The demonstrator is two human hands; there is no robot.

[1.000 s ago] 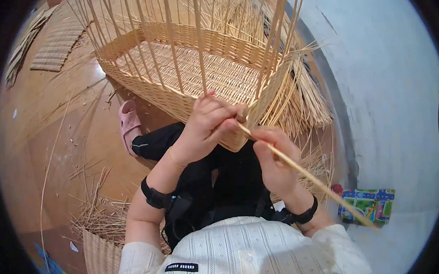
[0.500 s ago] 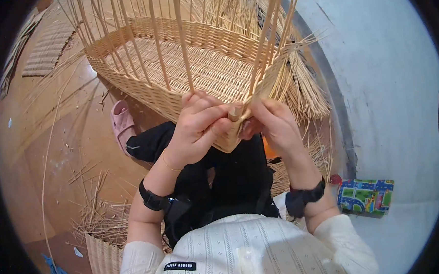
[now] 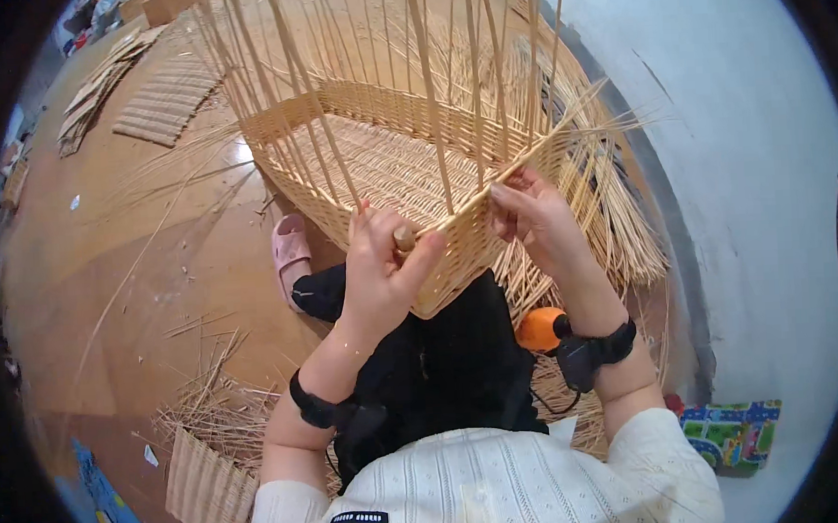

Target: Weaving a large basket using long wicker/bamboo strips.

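Observation:
A half-woven wicker basket [image 3: 479,249], pale tan with tall upright stakes, rests in front of me with its near corner by my lap. My left hand [image 3: 382,268] is closed on the rim near that corner. A round wooden end [image 3: 404,238], like a handle or a thick peg, pokes up between its thumb and fingers; the rest is hidden. My right hand [image 3: 537,221] pinches the rim on the basket's right side, thumb on top and fingers curled behind. Whether a single strand lies in that pinch is hard to make out.
A large bundle of loose wicker rods [image 3: 613,216] lies along the pale wall [image 3: 744,201]. An orange rounded object [image 3: 541,329] sits beside my right leg. Wicker scraps [image 3: 219,401] and a woven mat [image 3: 209,486] are at lower left. More mats [image 3: 167,100] lie at the far left.
My right hand has moved along the rim, away from my left hand. The basket appears turned, showing more of its near right side. The view has shifted, and the orange object shows more fully.

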